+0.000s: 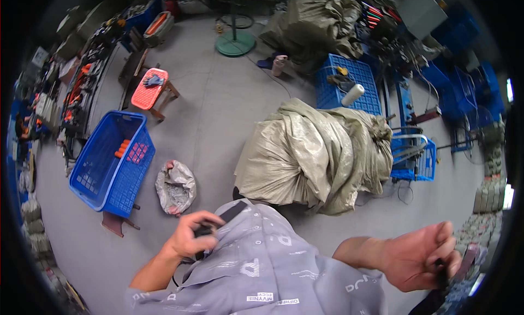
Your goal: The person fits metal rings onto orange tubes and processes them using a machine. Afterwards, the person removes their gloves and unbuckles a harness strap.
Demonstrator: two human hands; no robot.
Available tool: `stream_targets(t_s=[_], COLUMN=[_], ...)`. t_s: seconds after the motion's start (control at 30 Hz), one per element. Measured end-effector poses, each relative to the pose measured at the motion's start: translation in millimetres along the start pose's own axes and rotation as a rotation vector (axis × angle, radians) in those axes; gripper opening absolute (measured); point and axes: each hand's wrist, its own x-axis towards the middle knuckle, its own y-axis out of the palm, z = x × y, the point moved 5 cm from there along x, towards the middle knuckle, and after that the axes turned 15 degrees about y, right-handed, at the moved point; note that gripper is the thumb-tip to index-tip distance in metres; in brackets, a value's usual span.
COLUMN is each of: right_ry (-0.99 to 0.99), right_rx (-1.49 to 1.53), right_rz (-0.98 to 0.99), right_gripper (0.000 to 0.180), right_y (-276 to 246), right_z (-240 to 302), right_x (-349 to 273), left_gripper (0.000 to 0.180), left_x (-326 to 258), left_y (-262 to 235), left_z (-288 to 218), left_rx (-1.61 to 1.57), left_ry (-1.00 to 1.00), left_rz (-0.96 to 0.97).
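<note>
My left hand (188, 236) is in front of my grey shirt, its fingers closed round a black strap-like piece (233, 210). The flat end of that piece sticks out up and to the right across the shirt. Out to the lower right, my right hand (417, 256) has its fingers curled on a small dark thing (440, 264), mostly hidden by the fingers. What this dark thing is I cannot make out. The left hand is nearest to a white woven sack (176, 188) with an open top, standing on the floor.
A large beige cloth-covered heap (297, 157) lies ahead. To the left stands a blue plastic basket (109, 159) with orange pieces inside. Behind it is a red-topped stool (150, 90). A blue crate (355, 78), a white spool (353, 95) and a green round stand base (234, 44) are farther off.
</note>
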Motion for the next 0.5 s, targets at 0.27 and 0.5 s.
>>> stream_targets(t_s=[0.27,0.5], right_ry=[-0.229,0.142], right_rx=[0.009,0.139], right_rz=[-0.08,0.083], right_gripper=[0.018,0.019], right_y=[35,62], right_z=[20,-24], right_x=[55,68], left_gripper=[0.022,0.029], left_x=[-132,-205], left_y=[-56,-26], left_z=[111,140], left_rx=[-0.488,-0.753], left_ry=[-0.38,-0.604], left_rz=[-0.454,-0.248])
